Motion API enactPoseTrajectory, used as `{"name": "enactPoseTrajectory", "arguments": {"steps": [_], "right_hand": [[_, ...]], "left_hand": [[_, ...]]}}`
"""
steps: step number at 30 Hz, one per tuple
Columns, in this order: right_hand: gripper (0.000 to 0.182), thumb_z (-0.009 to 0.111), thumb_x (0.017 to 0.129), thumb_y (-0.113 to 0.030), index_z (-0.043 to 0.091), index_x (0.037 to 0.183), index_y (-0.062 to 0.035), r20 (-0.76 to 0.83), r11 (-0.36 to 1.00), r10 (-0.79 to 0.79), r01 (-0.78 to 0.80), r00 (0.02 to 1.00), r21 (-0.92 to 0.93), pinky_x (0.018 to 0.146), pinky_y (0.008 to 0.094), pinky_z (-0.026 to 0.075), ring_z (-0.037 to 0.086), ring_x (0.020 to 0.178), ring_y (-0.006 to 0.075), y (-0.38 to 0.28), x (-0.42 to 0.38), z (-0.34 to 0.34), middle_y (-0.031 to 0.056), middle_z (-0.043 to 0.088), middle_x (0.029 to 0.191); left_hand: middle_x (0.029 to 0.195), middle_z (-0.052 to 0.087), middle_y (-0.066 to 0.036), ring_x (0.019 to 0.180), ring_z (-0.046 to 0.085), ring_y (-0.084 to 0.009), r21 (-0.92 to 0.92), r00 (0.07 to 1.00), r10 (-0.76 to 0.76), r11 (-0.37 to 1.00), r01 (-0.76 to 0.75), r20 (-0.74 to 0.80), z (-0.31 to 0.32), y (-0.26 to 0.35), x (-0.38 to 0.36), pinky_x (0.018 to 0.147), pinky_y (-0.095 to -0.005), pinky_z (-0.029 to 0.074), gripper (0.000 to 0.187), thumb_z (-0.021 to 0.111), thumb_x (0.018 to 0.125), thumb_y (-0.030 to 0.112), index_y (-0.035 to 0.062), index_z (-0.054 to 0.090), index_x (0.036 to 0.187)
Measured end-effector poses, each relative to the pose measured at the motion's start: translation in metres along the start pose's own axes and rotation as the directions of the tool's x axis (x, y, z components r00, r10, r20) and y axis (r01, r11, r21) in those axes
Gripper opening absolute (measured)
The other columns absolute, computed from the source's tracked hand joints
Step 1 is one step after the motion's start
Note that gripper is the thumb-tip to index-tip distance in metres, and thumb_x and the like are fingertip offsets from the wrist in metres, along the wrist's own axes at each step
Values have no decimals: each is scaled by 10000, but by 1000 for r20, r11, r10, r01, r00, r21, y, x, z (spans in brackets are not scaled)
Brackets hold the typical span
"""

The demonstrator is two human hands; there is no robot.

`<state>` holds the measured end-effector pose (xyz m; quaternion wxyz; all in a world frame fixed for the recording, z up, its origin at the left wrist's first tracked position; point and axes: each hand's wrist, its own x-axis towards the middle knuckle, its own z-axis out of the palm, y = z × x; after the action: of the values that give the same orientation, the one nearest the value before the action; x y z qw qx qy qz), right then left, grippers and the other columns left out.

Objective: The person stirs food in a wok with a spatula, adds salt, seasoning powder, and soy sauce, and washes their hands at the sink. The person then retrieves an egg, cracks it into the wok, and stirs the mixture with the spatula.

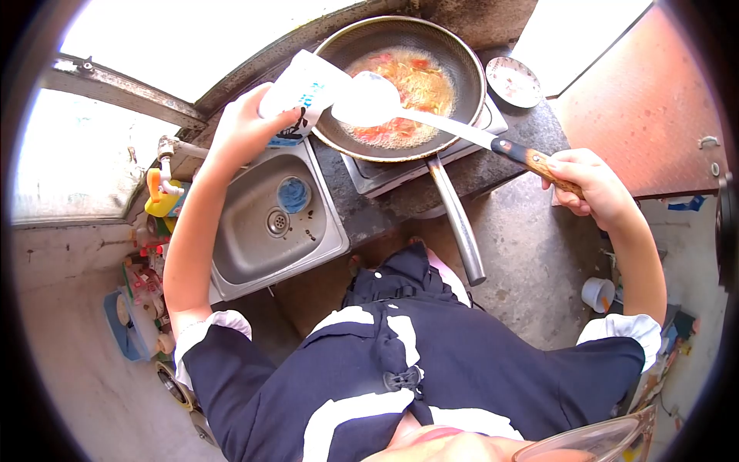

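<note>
Head view, looking straight down: the widest thing is the dark stone counter (400, 196), which carries a steel sink (262, 231) on the left and a flat cooktop (385, 173) beside it. On the cooktop sits a round frying pan (462, 61) holding a bubbling orange-red broth with tomato pieces; its long metal handle (458, 223) points back toward the person, within easy reach. In the sink basin lies a small blue round object (293, 194) near the drain. A small lid or dish (513, 82) rests just right of the pan. The left hand (246, 127) is wrapped around a white packet (302, 92), fingers pressed into its sides, tilting its open end toward a ladle bowl (369, 100) so the white powder lands there, not loose in the pan. The right hand (589, 181) is closed around the ladle's wooden handle (550, 169), holding the bowl level over the pan's near-left rim, seemingly to catch and measure the pour.
</note>
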<state>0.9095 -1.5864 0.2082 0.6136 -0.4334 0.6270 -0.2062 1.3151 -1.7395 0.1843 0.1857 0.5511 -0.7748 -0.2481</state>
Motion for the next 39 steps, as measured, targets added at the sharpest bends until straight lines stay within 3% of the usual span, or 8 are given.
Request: {"name": "enactPoseTrajectory", "arguments": {"steps": [2,8,11,14,17,26,29,39], "right_hand": [[310,526,895,-316,576,774,-34,-1,1000,-4,4,1000,6,374,206,192,273,396,31,0,0,1,-38,388,492],[301,523,898,-304,573,776,-33,8,1000,-17,17,1000,4,370,202,195,277,394,29,-1,1,-1,-42,382,487],[302,494,921,-273,560,788,-10,4,1000,-15,15,1000,19,348,193,195,269,364,23,0,2,-2,-39,393,471],[307,479,933,-260,553,793,2,1,1000,-20,20,1000,22,338,188,195,265,349,21,2,4,-3,-38,400,463],[311,476,934,-260,552,789,4,1,1000,-16,16,1000,22,337,188,195,264,350,20,2,4,-3,-39,399,463],[296,516,898,-303,572,784,-35,4,1000,-11,11,1000,2,365,199,194,271,391,23,-1,2,-2,-45,378,489],[301,486,923,-273,554,783,-15,6,1000,-19,19,1000,12,344,189,193,263,360,19,0,3,-3,-41,391,471],[300,476,934,-258,549,786,-7,5,999,-27,27,1000,32,329,185,193,262,340,17,4,6,-7,-37,397,459]], "left_hand": [[783,629,-29,612,546,-64,44,998,55,998,-54,-27,3,-7,2,469,-220,422,432,696,761,359,34,628,1037],[761,626,-23,599,542,-64,37,997,50,998,-48,-53,4,-5,1,466,-219,414,402,687,773,337,28,631,1025],[779,638,-28,648,563,-80,124,978,186,977,-174,-91,8,-17,3,551,-229,447,386,690,778,318,20,632,1016],[823,655,-49,730,584,-98,39,999,20,999,-19,-37,4,-1,-1,668,-248,467,382,692,779,303,10,631,1018],[852,663,-68,791,589,-106,25,998,43,999,-42,-40,6,-5,-1,738,-260,464,379,693,779,288,7,630,1025],[820,674,-109,732,640,-168,38,983,122,992,-118,-136,12,-9,-3,693,-289,479,358,689,765,312,35,644,988],[856,668,-66,789,592,-96,103,996,54,994,-46,-75,7,-3,-3,732,-257,465,339,684,788,245,3,633,1020],[844,670,-64,787,591,-90,65,990,91,994,-84,-109,10,-6,-4,731,-256,465,338,696,792,240,0,630,1021]]}}
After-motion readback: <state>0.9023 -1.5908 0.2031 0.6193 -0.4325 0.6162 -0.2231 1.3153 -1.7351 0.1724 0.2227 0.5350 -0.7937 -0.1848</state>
